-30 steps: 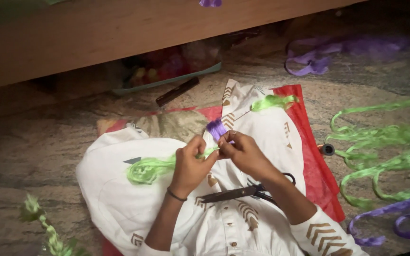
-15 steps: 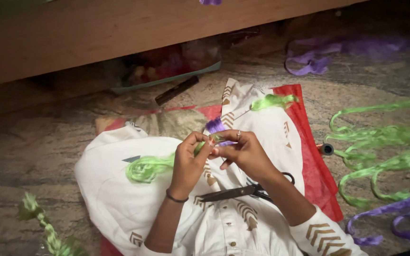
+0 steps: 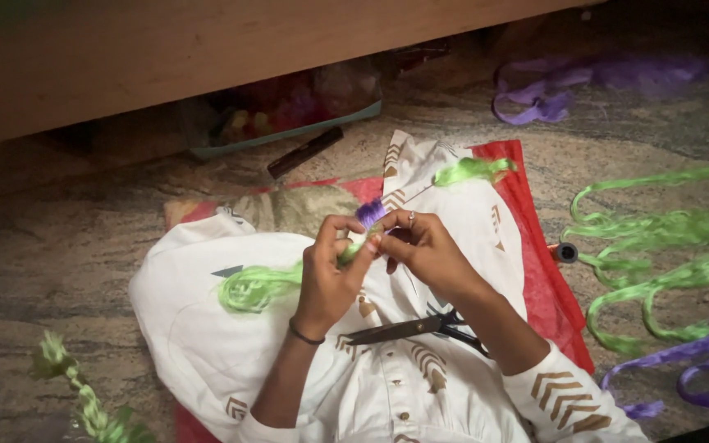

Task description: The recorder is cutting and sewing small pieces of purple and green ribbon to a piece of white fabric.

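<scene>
My left hand (image 3: 330, 275) and my right hand (image 3: 424, 246) meet above my lap, both pinching a small purple tuft (image 3: 370, 213) bound to a green fibre strand (image 3: 260, 283). The green strand trails left from my left hand and coils on the white cloth (image 3: 198, 328) over my knees. Another green strand (image 3: 473, 171) lies further up on the cloth. Black scissors (image 3: 412, 328) rest on my lap just below my right wrist, untouched.
A red mat (image 3: 543, 271) lies under me on the stone floor. Loose green strands (image 3: 666, 246) and purple strands (image 3: 699, 361) spread at the right, more purple (image 3: 551, 90) at top right. A green braid (image 3: 75, 394) lies bottom left. A black comb (image 3: 305, 152), tray (image 3: 289, 111) and wooden furniture (image 3: 166, 49) are ahead.
My hands have stayed together over my lap, fingers shifting slightly around the purple tuft. The view has barely moved.
</scene>
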